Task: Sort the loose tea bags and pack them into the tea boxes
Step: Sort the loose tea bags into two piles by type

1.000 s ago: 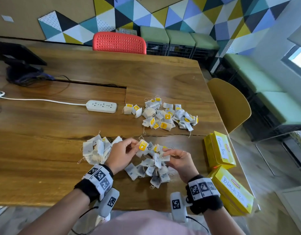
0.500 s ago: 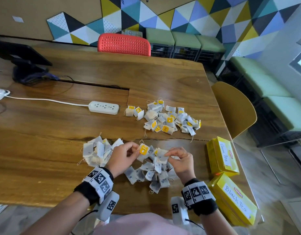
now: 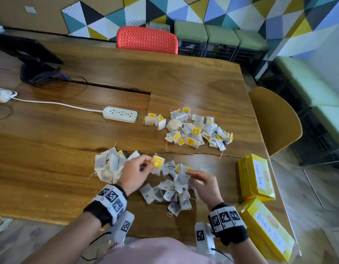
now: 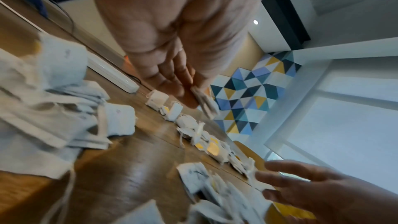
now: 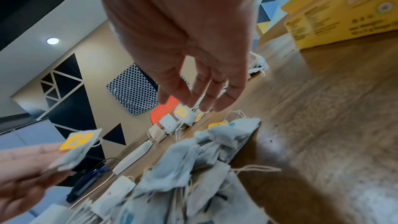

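While left hand (image 3: 135,173) pinches yellow-tagged tea bag (image 3: 157,163) above near pile (image 3: 172,187), right hand (image 3: 204,184) hovers released over it. Check tag before dropping; keep strings untangled. Yellow Lipton boxes, right counter (image 3: 50,178) edge: "Green Tea" (image 3: 257,177), "Black Tea" (image 3: 267,229).

**Bare wood to the left, boxes and piles to the right**

Open table (image 3: 50,168) is left on the near left side and across the far half. The near edge is crowded by two tea-bag piles (image 3: 109,166) (image 3: 172,187). A third pile (image 3: 195,130) and a power strip (image 3: 120,114) lie mid-table. The right edge is blocked by two yellow boxes (image 3: 257,178) (image 3: 267,231).
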